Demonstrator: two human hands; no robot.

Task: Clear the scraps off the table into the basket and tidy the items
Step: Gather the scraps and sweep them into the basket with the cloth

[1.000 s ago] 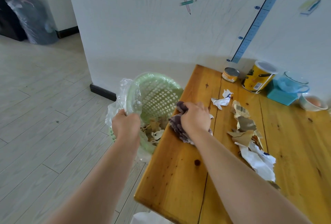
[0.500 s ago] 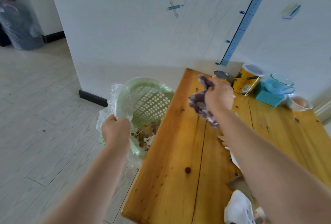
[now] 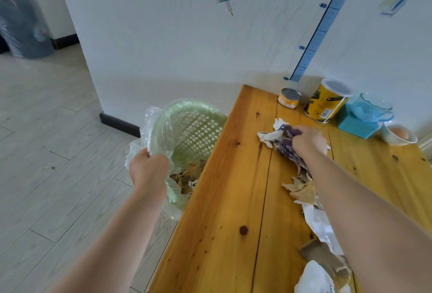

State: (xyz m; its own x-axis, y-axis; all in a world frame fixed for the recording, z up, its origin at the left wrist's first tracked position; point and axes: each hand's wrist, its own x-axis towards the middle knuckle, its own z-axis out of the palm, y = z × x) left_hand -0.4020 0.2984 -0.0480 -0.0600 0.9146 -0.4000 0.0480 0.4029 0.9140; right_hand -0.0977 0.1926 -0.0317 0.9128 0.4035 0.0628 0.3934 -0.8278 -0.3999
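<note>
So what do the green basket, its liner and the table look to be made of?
Pale green lattice basket: seemingly moulded plastic, matte, with regular cut-out holes. Clear crinkled liner bag: thin glossy plastic film, wrinkled over the rim. Orange-brown plank table: wood, probably varnished pine, with knots, grain and a soft sheen.

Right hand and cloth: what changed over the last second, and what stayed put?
The right hand, gripping the purple cloth throughout, lifted off the table's left edge by the basket, swung far-right and came down on the white scraps near the cans. The left hand kept holding the basket rim; the cans did not move.
</note>
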